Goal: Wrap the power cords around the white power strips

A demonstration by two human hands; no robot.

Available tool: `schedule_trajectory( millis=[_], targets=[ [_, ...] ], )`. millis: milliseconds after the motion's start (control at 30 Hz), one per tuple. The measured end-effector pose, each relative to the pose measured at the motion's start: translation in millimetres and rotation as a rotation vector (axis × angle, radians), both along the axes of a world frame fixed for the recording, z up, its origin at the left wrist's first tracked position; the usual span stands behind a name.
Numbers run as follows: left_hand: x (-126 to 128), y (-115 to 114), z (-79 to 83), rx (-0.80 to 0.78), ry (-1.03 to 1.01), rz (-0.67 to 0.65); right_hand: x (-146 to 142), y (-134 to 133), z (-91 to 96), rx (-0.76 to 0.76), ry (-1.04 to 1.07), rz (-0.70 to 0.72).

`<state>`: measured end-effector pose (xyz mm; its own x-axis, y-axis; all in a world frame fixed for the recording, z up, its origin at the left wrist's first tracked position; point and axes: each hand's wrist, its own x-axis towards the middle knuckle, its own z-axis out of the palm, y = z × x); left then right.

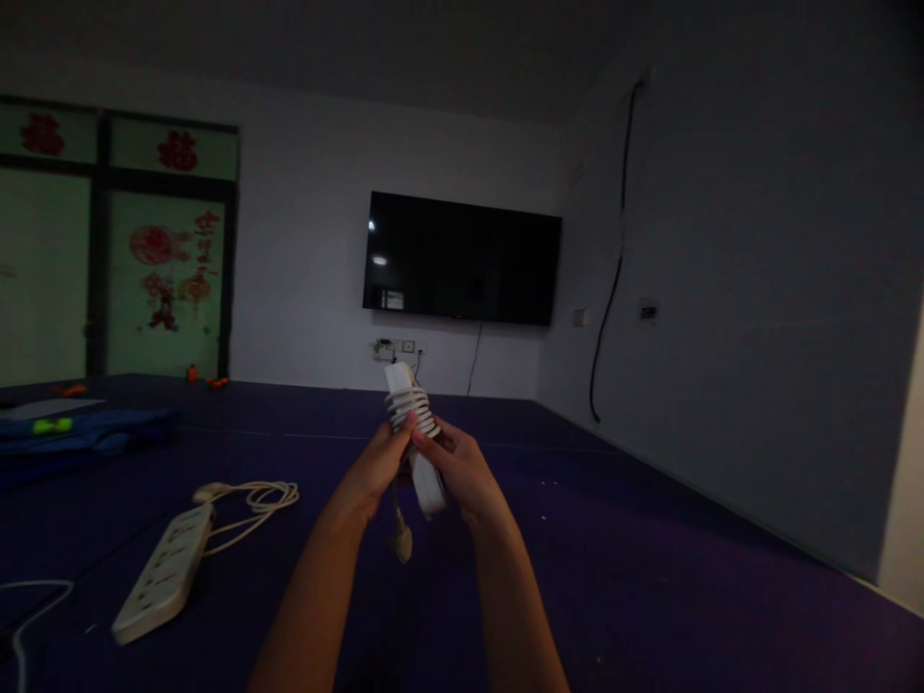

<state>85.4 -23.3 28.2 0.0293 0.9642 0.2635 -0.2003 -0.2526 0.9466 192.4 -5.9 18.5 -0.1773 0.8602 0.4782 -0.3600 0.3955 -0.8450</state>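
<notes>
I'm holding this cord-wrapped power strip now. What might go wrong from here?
The plug dangles free below the left hand and right hand, so the cord turns on the held power strip may slacken and unwind. Both hands grip only its middle, so it might tip. Dim light could hide loose loops.

Home living rm, wall TV (462,256), window decals (167,274)

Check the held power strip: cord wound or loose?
Wound. Loops of cord wrap the power strip held between left hand and right hand; only the plug dangles below.
</notes>
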Motion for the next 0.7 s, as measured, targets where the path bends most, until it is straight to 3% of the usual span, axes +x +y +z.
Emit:
schedule_trajectory(
  millis=[200,367,533,700],
  targets=[
    [-5.9,5.9,0.3,0.041,-0.035,0.046,-4.8,3.0,-4.0,0.033,-0.058,-0.029],
    [-10.3,15.9,-2.7,0.144,-0.148,0.121,-3.0,6.2,-6.2,0.126,-0.165,0.027],
    [-18.6,15.0,-1.6,0.143,-0.200,0.202,-1.0,7.2,-5.6,0.071,-0.187,0.077],
    [-22.5,14.9,0.9,0.070,-0.290,0.157,5.4,6.5,-3.3,-0.099,-0.172,0.035]
  ],
)
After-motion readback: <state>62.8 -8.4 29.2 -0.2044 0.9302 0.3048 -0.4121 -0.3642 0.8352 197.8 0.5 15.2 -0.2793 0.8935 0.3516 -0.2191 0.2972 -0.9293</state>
